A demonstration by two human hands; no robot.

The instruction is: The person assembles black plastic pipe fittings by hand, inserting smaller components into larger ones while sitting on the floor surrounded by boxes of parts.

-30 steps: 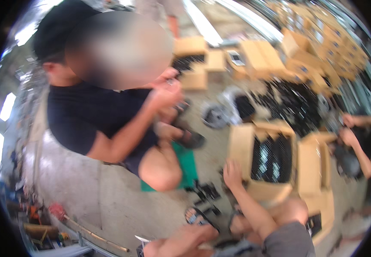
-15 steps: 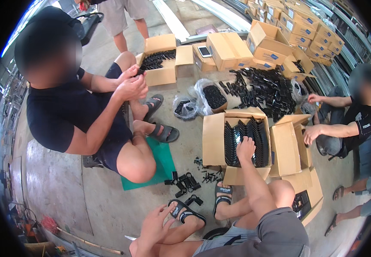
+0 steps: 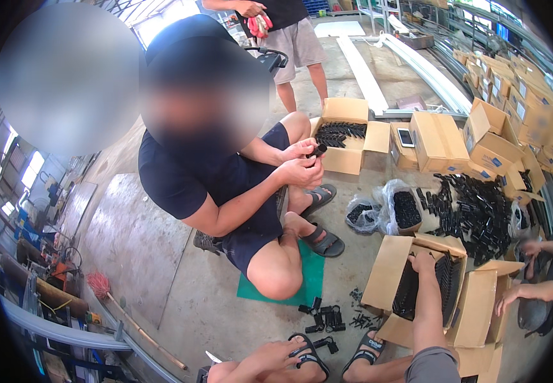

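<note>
My right hand (image 3: 423, 260) reaches into an opened cardboard box (image 3: 381, 271) packed with rows of black angled parts (image 3: 443, 281). Its fingers are bent down at the far end of the rows; whatever lies between the fingertips is hidden. Low in the view, my left hand (image 3: 273, 356) hangs loosely over my leg, fingers stretched out and nothing in them. Beyond it on the concrete lie several black pipe-like fittings (image 3: 327, 319) and a scatter of small black pieces (image 3: 367, 319). Another person, seated across to the left, holds a black fitting (image 3: 318, 151) in both hands.
Black parts lie in a large pile (image 3: 474, 210) beyond my box, beside plastic bags (image 3: 391, 207) of small pieces. Another opened box (image 3: 480, 306) stands to the right. A green sheet (image 3: 308, 271) lies under the seated person's feet. A second worker's arms (image 3: 544, 290) show at right.
The view has swung left, so everything sits further right and lower. My right hand has moved to the far end of the rows in the box. The left hand has lowered.
</note>
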